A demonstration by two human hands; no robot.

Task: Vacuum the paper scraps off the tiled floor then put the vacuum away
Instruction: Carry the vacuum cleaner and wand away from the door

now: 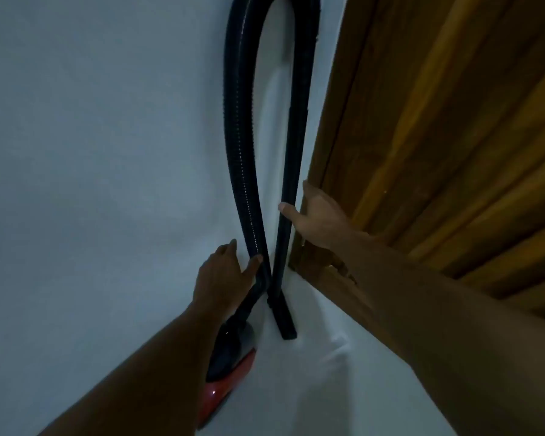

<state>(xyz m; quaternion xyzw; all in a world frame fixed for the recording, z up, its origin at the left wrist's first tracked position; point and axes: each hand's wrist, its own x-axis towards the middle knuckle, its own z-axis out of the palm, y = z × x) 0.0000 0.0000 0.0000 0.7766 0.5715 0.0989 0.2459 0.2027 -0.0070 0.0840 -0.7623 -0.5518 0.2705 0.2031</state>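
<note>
Hose point(239, 146) and wand point(291, 184) are seen standing upright against the pale wall point(92, 136), joined overhead in a tight arch that runs out of the top of the view. The ribbed hose is pinched low down by the left hand point(224, 275): the thumb is laid on its near side and the fingers are passed behind it, toward the wall. Below that grip the hose is led down into the vacuum body point(230, 366), a red and dark canister set on the floor point(296, 388) directly under the left forearm and close to the wall.

The smooth wand is touched on its right side by the right hand point(315, 215); the thumb is pressed across its front, while the other fingers are spread loosely toward the wooden door frame point(334, 146), so a loose hold rather than a clenched one is shown. Below this grip the wand is ended by a flat nozzle point(285, 322), rested on the floor at the foot of the wall.

To the right of the right grip almost no room is left: the frame edge lies just beside the wand, with the wooden door point(453, 136) beyond it. To the left of the left grip, bare wall is open. Between the two grips a narrow gap is kept between hose and wand.
</note>
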